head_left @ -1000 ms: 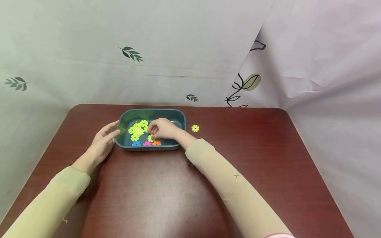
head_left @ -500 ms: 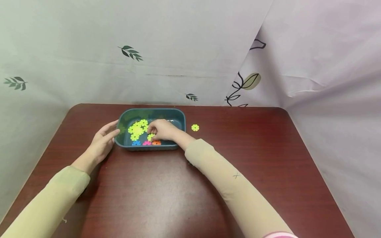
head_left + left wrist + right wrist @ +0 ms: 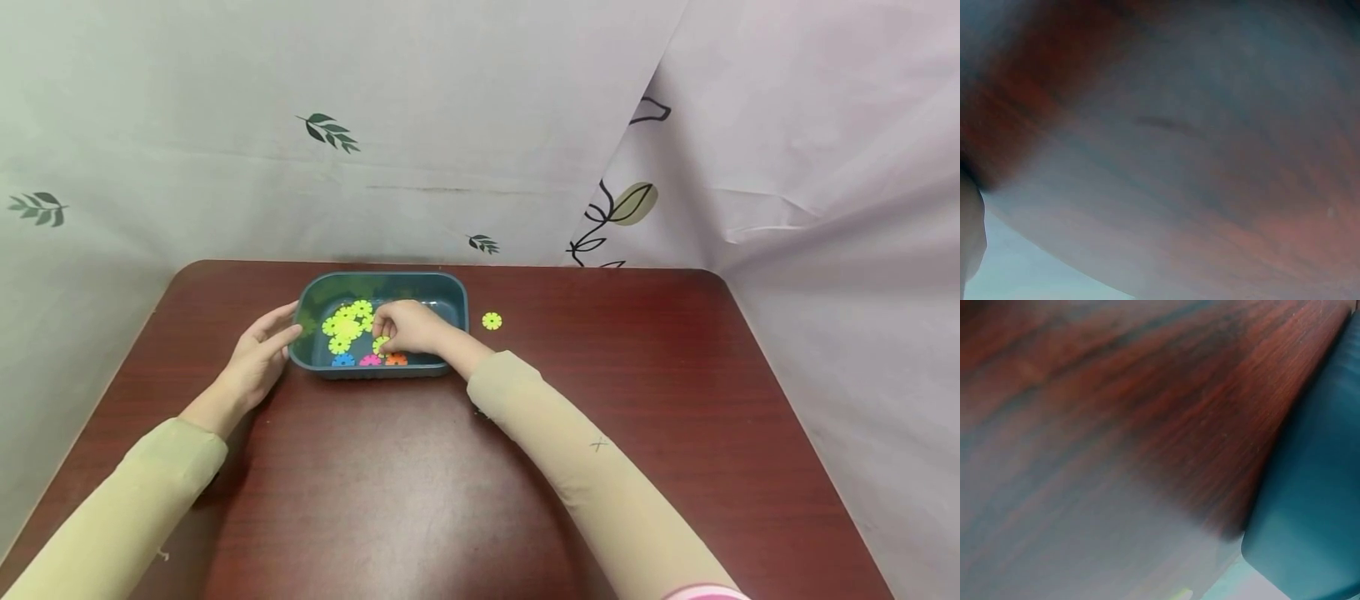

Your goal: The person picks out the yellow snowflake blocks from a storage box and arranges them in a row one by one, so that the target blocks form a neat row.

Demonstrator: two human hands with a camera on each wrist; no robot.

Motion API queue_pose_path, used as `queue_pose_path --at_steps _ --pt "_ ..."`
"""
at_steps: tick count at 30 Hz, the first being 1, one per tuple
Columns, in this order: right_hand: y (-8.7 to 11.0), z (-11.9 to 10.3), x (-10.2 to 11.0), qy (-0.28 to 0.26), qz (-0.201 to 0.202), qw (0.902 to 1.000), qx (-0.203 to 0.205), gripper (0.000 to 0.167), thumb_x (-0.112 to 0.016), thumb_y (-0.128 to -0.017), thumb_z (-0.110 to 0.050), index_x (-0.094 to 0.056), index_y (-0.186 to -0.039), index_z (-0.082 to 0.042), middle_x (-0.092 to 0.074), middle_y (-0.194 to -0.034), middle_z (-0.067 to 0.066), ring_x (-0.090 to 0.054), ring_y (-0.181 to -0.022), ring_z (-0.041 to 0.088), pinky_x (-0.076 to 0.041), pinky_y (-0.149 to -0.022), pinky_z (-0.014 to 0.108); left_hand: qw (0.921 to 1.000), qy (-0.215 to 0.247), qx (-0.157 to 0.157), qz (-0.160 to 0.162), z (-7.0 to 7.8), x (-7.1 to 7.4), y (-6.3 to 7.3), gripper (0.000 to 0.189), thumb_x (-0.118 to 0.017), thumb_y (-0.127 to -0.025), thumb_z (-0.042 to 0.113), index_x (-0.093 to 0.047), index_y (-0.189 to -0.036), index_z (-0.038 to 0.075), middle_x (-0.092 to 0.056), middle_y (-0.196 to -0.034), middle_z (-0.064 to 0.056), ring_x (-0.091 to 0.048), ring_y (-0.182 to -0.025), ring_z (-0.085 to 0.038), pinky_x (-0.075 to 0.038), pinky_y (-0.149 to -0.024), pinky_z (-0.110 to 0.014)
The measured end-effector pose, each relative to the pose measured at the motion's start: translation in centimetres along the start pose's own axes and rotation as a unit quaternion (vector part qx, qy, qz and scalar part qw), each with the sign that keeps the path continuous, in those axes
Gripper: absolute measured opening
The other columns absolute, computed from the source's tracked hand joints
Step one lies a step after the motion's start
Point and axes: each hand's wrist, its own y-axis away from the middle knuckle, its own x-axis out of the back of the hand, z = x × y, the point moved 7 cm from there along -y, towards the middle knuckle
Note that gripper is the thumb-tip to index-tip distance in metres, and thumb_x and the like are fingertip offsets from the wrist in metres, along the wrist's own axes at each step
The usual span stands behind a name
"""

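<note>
A dark teal plastic tub [image 3: 382, 372] stands near the table's back edge. Inside, several yellow-green notched snowflake discs [image 3: 347, 327] lie heaped at the left. Along the front wall are a blue disc [image 3: 342, 360], a pink disc [image 3: 370, 360] and an orange disc [image 3: 397, 358]. My left hand [image 3: 258, 354] rests against the tub's left end, thumb and fingers extended at the rim. Reaching over the front right rim, my right hand [image 3: 411, 325] has curled fingers and pinches a yellow-green snowflake disc [image 3: 380, 343] inside the tub. The tub's outer wall [image 3: 1310, 487] shows in the right wrist view.
One yellow-green disc [image 3: 492, 321] lies on the reddish-brown wooden table [image 3: 637, 358] right of the tub. Behind the table hangs a pale curtain [image 3: 420, 125] with leaf prints. The left wrist view holds mostly blurred tabletop [image 3: 1166, 169].
The right hand and the disc at its thumb have shifted only slightly; a bit more of the orange disc shows. The left hand and the tub have stayed in place.
</note>
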Motion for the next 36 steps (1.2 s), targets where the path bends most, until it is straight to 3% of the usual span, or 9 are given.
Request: queue_pose_path --at_steps 10,16,23,29,36 --pt "0.2 -0.3 0.2 -0.026 0.004 0.9996 0.013 0.008 -0.075 -0.100 -0.011 -0.072 -0.105 -0.008 -0.071 -0.095 0.005 -0.064 -0.086 0.013 -0.051 -0.077 0.020 0.9997 -0.004 -0.014 0.019 0.2 -0.4 0.3 0.036 -0.057 -0.108 0.001 -0.066 -0.134 0.024 -0.067 -0.129 0.016 -0.062 -0.119 0.004 -0.050 -0.097 -0.011" --pt "0.4 -0.3 1.2 -0.071 0.036 0.9965 0.025 0.009 -0.074 -0.101 -0.012 -0.072 -0.106 -0.005 -0.073 -0.102 0.010 -0.069 -0.094 0.017 -0.054 -0.081 0.018 0.9982 -0.024 -0.040 0.038 0.2 -0.9 0.4 0.035 -0.057 -0.108 0.001 -0.067 -0.133 0.023 -0.070 -0.126 0.017 -0.063 -0.115 0.004 -0.054 -0.090 -0.011" --pt "1.5 -1.0 4.1 -0.127 0.081 0.9879 0.037 0.010 -0.074 -0.101 -0.011 -0.072 -0.108 -0.004 -0.073 -0.105 0.012 -0.070 -0.097 0.020 -0.056 -0.085 0.021 0.9972 -0.040 -0.026 0.058 0.1 -0.4 0.5 0.035 -0.060 -0.107 0.003 -0.065 -0.136 0.022 -0.069 -0.125 0.020 -0.063 -0.113 0.005 -0.055 -0.086 -0.011" --pt "3.0 -0.5 7.2 -0.128 0.121 0.9838 0.033 0.008 -0.076 -0.100 -0.013 -0.072 -0.104 -0.006 -0.074 -0.102 0.009 -0.068 -0.092 0.018 -0.056 -0.082 0.022 0.9960 -0.059 -0.009 0.067 0.2 -0.6 0.7 0.035 -0.063 -0.107 0.009 -0.062 -0.139 0.023 -0.066 -0.126 0.022 -0.062 -0.113 0.007 -0.052 -0.087 -0.009" --pt "4.9 1.7 10.5 -0.128 0.160 0.9786 0.019 0.008 -0.078 -0.098 -0.011 -0.072 -0.101 -0.005 -0.073 -0.099 0.009 -0.067 -0.089 0.018 -0.057 -0.084 0.025 0.9942 -0.060 -0.031 0.083 0.6 -1.5 0.9 0.038 -0.064 -0.106 0.007 -0.060 -0.143 0.016 -0.068 -0.127 0.019 -0.065 -0.109 0.005 -0.055 -0.085 -0.010"
